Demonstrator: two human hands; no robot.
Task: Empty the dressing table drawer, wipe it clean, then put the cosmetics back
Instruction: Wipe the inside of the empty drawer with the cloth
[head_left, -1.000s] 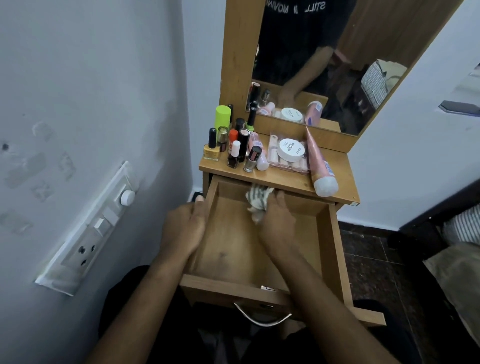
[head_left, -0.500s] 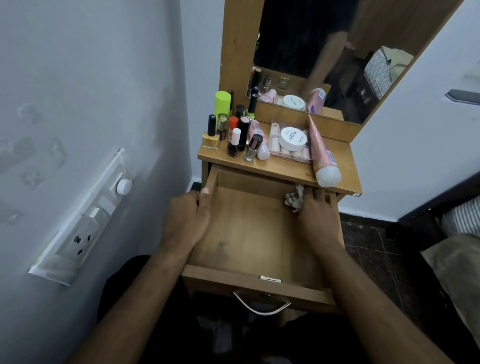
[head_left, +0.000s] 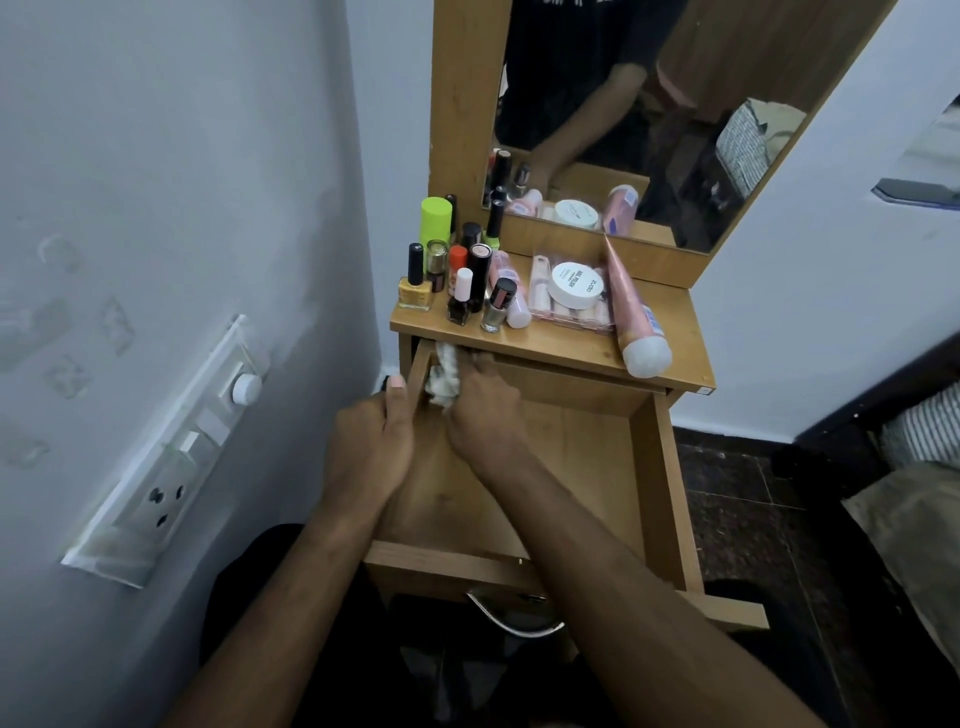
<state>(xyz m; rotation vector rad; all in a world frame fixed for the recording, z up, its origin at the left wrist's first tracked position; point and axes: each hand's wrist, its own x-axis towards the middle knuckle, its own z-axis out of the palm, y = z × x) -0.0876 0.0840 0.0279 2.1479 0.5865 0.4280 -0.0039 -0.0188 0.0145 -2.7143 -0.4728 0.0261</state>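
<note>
head view: right hand (head_left: 480, 410) pinches the cloth (head_left: 442, 382) in the drawer (head_left: 647, 467) corner, left hand (head_left: 371, 447) grips the side; a hard bump could tip the bottles (head_left: 460, 283) on the desk (head_left: 571, 348).

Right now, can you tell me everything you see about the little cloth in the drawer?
The cloth is white, soft and crumpled into a wad. It sits in the back left corner of the open wooden drawer, pressed against the drawer's left wall, just under the tabletop edge. The right hand grips it; the left hand holds the drawer wall beside it.
</note>
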